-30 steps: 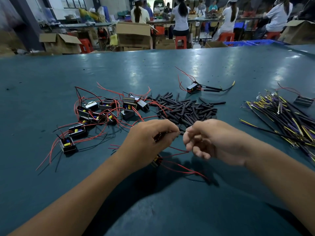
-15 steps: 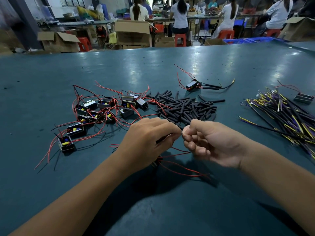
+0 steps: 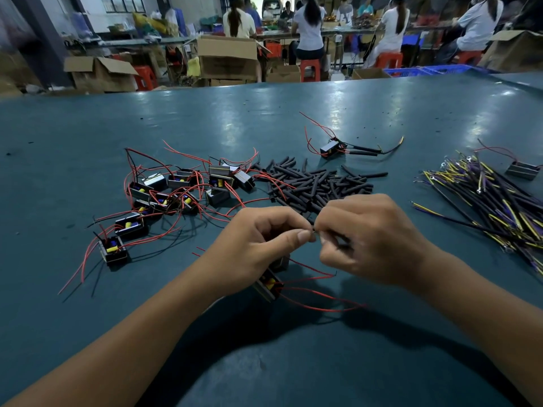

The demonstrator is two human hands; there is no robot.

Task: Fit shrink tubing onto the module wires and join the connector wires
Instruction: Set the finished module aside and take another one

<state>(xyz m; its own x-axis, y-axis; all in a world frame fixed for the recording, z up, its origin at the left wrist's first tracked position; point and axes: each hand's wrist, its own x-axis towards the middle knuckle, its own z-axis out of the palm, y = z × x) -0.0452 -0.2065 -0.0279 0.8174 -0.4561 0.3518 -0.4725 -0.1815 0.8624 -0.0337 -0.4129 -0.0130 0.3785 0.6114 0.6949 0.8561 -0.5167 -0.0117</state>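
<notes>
Hands [image 3: 311,239] closer, fingertips now touching.

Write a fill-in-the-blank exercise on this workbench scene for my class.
1. The tubing pile is coloured ____.
2. The module under the left hand has ____ wires.
3. The cable bundle lies on the person's ____ side.
4. The right hand meets the left hand above the ____.

Missing words: black; red; right; table

head view | worn high | faces forward-down across table [image 3: 88,333] | close over hands
</notes>
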